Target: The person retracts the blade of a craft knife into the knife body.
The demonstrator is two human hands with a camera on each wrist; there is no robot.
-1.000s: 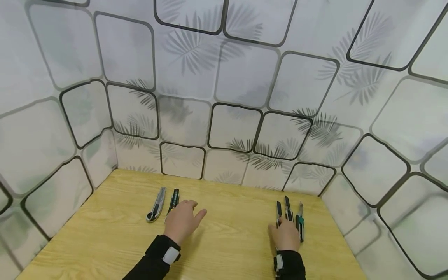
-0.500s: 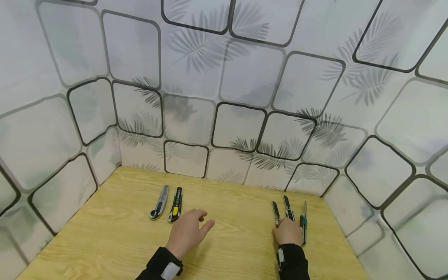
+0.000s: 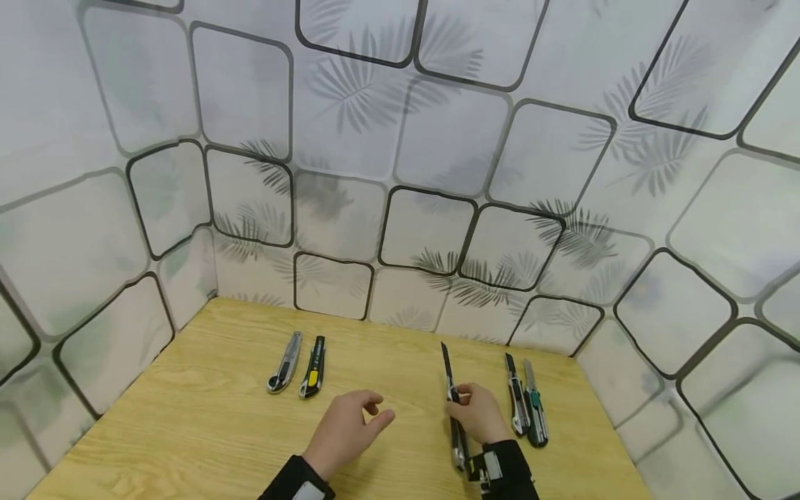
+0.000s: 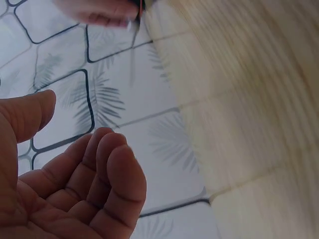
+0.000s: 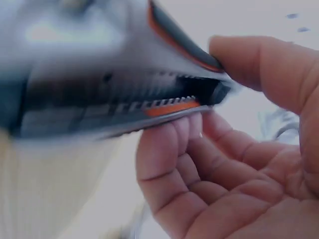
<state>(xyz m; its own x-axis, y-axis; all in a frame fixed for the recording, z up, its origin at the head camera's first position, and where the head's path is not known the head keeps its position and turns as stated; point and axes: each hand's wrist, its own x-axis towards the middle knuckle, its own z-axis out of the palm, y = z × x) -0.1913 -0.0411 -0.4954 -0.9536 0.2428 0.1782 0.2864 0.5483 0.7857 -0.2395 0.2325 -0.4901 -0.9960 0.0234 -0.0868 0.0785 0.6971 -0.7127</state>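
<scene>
In the head view my right hand (image 3: 481, 414) pinches a utility knife (image 3: 455, 417) whose dark blade points away. The right wrist view shows the thumb and fingers of the right hand (image 5: 239, 149) on the grey knife with orange trim (image 5: 114, 94). Empty, my left hand (image 3: 346, 430) hovers over the table with fingers loosely bent; the left wrist view also shows this hand (image 4: 75, 184) holding nothing. Right of the held knife lie a black-and-silver knife (image 3: 517, 399) and a knife with a teal slider (image 3: 535, 410), close together.
At the left of the wooden table (image 3: 206, 389) lie a silver knife (image 3: 286, 361) and a black knife with a yellow patch (image 3: 314, 368), side by side. A patterned cloth (image 3: 350, 229) surrounds the table's back and sides.
My right hand has moved left from the group at the right, bringing one knife with it. The left hand has shifted slightly right and away from the two left knives.
</scene>
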